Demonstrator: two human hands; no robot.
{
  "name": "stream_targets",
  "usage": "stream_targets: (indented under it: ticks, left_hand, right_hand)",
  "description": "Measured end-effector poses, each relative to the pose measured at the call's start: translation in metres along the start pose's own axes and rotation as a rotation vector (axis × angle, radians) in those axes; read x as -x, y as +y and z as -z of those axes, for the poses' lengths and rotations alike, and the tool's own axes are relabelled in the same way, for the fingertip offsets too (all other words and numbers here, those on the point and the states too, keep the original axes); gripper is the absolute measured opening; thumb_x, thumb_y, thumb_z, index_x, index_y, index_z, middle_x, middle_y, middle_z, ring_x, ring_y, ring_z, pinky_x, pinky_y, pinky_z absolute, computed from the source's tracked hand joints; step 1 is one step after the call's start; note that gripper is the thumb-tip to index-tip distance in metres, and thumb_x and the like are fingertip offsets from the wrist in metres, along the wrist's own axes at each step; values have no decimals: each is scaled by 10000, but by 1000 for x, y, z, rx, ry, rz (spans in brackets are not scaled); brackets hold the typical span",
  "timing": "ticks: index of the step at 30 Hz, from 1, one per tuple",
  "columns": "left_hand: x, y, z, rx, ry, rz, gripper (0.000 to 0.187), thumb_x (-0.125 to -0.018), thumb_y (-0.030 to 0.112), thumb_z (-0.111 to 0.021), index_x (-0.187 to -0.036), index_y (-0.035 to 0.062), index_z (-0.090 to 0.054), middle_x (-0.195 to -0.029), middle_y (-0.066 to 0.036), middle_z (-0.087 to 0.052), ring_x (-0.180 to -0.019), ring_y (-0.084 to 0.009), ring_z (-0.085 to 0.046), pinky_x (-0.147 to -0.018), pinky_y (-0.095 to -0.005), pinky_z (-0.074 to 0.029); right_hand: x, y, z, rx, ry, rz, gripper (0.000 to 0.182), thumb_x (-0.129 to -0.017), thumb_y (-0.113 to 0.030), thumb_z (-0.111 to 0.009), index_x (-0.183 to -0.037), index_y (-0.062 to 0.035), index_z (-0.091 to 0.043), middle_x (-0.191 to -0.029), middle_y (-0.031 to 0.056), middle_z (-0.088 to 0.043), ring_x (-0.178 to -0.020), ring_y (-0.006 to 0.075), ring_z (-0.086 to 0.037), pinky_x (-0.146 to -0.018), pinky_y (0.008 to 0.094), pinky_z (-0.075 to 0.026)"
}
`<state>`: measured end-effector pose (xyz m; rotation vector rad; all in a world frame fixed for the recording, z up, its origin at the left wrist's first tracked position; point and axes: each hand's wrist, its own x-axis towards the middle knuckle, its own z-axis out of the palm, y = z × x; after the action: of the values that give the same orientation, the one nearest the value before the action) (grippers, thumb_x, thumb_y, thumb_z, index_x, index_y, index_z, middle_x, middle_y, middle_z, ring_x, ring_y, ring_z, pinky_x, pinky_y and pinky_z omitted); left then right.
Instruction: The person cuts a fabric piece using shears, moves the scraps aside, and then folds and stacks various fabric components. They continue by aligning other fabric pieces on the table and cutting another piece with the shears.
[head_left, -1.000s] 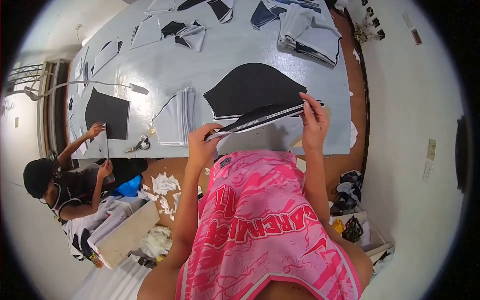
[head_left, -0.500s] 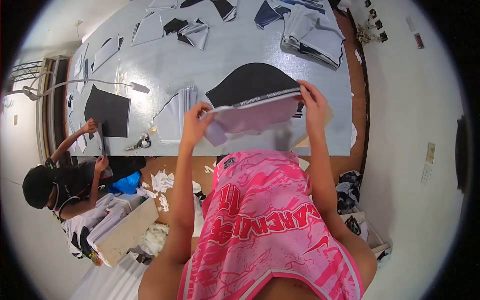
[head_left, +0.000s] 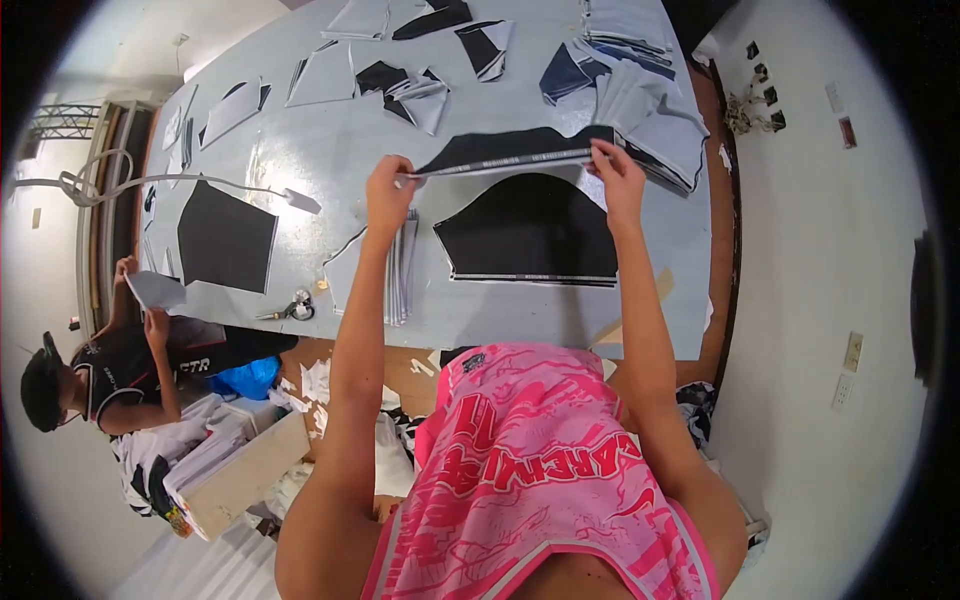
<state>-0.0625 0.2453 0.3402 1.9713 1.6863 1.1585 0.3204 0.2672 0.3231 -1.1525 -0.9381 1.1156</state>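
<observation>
Stretched between my two hands is a black fabric panel with a pale underside and a printed strip along its near edge. My left hand pinches the strip's left end, and my right hand pinches its right end. The panel hangs above the table, its far part slightly blurred. Below and nearer to me, another black fabric panel with a curved top and a similar strip lies flat. Left of it, partly behind my left forearm, is a stack of folded white fabric pieces.
Scissors lie near the front edge of the table. A large black piece and a white cable are at left. Fabric piles stand at back right. A co-worker at left holds a pale piece.
Both my hands have moved forward over the table with the panel. Its pale side hung toward me before; now its black side shows beyond the strip. The flat panel beneath is more exposed.
</observation>
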Motion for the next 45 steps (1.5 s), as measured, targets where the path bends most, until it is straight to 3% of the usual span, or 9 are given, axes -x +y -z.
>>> stream_targets:
  ticks: [8,10,12,14,18,24,31,37,45]
  left_hand:
    - [33,-87,-55,-474,-439,-177,199,-750,35,-700,-932,86,-637,-944,-97,-641,-983,-322,-626,-891,-474,-473]
    - [36,-95,-52,-521,-495,-32,217,-799,98,-712,-1010,112,-666,-1043,-89,-657,-1047,-316,-621,-922,-476,-462]
    - [41,-98,-45,-545,-522,46,230,-823,130,-718,-1050,125,-681,-1092,-84,-665,-1079,-314,-619,-938,-476,-456]
    - [59,-96,-39,-354,-369,132,254,-845,183,-737,-1085,121,-683,-1134,-86,-660,-1088,-321,-617,-950,-477,-455]
    - [100,-70,-41,-295,-279,104,286,-850,189,-737,-1118,111,-677,-1201,-115,-644,-1130,-338,-601,-968,-480,-453]
    - [157,-30,-3,-334,64,110,296,-811,138,-771,-1089,76,-689,-1243,-179,-644,-1148,-382,-604,-960,-459,-488]
    - [224,-168,153,-603,463,586,345,-814,158,-726,-1143,74,-663,-1148,-177,-626,-1066,-387,-587,-913,-484,-479]
    - [272,-249,233,-908,-38,783,489,-785,132,-726,-1251,106,-582,-1182,-150,-595,-1124,-408,-558,-918,-499,-472]
    - [300,-297,253,-765,-544,307,354,-791,62,-675,-1133,99,-588,-1137,-128,-638,-1123,-318,-611,-935,-497,-479]
  right_hand:
    - [30,142,48,367,-70,-377,315,-948,-134,-694,-1247,-38,-673,-969,80,-728,-893,179,-717,-759,299,-558]
    - [56,142,46,790,116,-71,431,-918,-166,-718,-1319,-39,-624,-1027,134,-734,-876,227,-724,-773,350,-571]
    - [86,133,47,801,97,-106,557,-894,-251,-749,-1380,-43,-571,-1221,219,-671,-1032,335,-691,-904,416,-541]
    - [123,123,44,1224,35,228,632,-901,-351,-727,-1428,-63,-532,-1454,282,-487,-1312,419,-505,-1065,508,-419]
    - [169,135,59,1430,-103,136,794,-906,-500,-684,-1534,-101,-408,-1624,260,-244,-1490,456,-233,-1168,599,-239]
    - [176,126,75,1380,-176,296,776,-893,-501,-701,-1469,-34,-475,-1563,299,-334,-1432,490,-320,-1164,587,-265]
    - [192,156,104,1529,-188,233,800,-939,-568,-621,-1522,-63,-409,-1586,274,-309,-1457,457,-305,-1154,603,-277]
    - [214,120,41,1427,-142,248,673,-948,-438,-666,-1452,-31,-481,-1541,277,-368,-1397,459,-382,-1133,553,-326]
    - [238,84,-94,1073,-342,297,461,-912,-223,-705,-1313,-21,-602,-1412,254,-519,-1286,427,-507,-1094,486,-397]
